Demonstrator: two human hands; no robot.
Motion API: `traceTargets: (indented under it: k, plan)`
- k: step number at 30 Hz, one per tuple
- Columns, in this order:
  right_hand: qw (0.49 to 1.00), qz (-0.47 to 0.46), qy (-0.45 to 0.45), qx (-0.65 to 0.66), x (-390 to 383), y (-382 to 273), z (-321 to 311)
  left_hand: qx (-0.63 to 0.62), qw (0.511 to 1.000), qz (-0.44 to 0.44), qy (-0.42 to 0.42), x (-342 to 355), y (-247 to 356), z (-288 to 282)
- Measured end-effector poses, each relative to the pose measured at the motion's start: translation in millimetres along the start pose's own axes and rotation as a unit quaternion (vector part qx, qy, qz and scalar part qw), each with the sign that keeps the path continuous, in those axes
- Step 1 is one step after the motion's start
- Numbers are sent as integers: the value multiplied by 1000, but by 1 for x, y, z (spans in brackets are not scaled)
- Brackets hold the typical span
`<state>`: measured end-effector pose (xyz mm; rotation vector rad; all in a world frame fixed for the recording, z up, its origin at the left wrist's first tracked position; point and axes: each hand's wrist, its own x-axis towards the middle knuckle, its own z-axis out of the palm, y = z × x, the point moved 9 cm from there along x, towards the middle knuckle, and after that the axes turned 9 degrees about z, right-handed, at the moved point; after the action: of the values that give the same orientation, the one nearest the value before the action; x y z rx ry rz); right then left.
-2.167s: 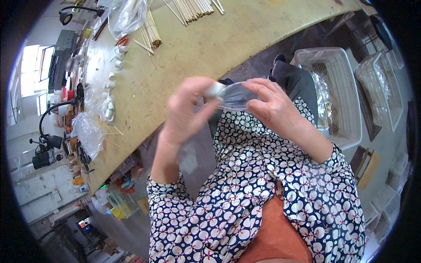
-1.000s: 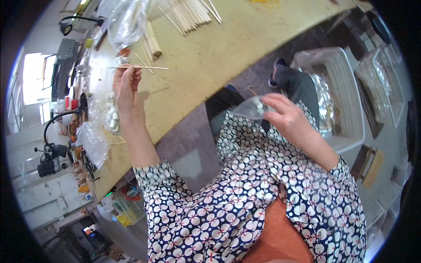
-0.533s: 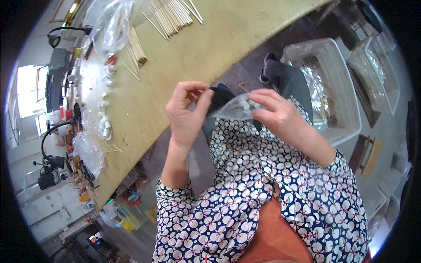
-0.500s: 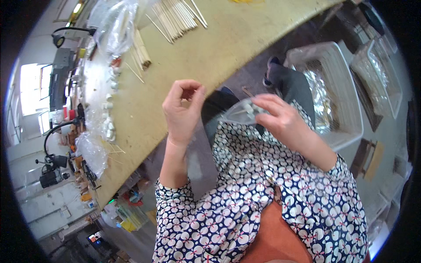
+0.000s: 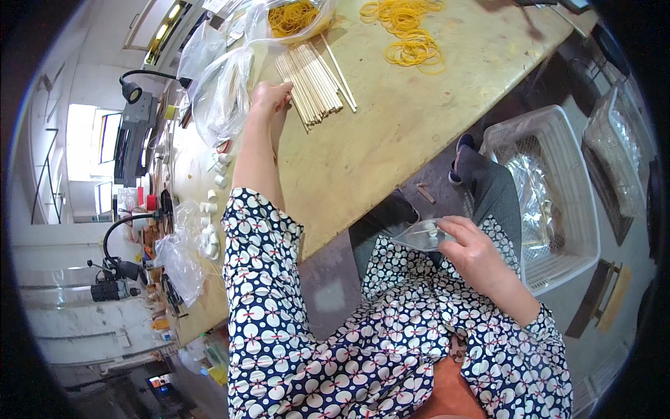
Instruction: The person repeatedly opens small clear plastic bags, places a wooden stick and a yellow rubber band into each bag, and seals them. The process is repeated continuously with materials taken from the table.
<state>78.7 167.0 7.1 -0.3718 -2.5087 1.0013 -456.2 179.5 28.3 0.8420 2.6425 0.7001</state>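
On the table, my left hand (image 5: 271,95) reaches out with its fingertips pinched on the leftmost of a row of thin wooden sticks (image 5: 314,89). The sticks lie side by side, with one slightly apart at the right. Over my lap, my right hand (image 5: 469,246) is closed on a small clear plastic bag (image 5: 413,238). Small white pieces (image 5: 430,229) show inside the bag near its gripped end.
Yellow rubber bands (image 5: 413,47) lie loose on the table (image 5: 377,133), with more in a clear bag (image 5: 293,21). White cylindrical pieces (image 5: 208,234) line the left side by crumpled plastic (image 5: 183,262). A white basket (image 5: 585,202) holding shiny packets stands at my right.
My left hand has moved from above the table's near edge forward to the sticks. The right hand still holds the bag over my lap. The view has shifted, showing more rubber bands.
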Motion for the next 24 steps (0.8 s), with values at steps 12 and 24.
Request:
traceTargets:
  k: [12, 24]
  plan:
    - [1000, 6, -1, -12, -4, 1, 0, -404, 905, -109, -71, -3, -50, 14]
    - [999, -9, 23, -32, 12, -15, -6, -513, 836, 164, -101, -205, 57, 19]
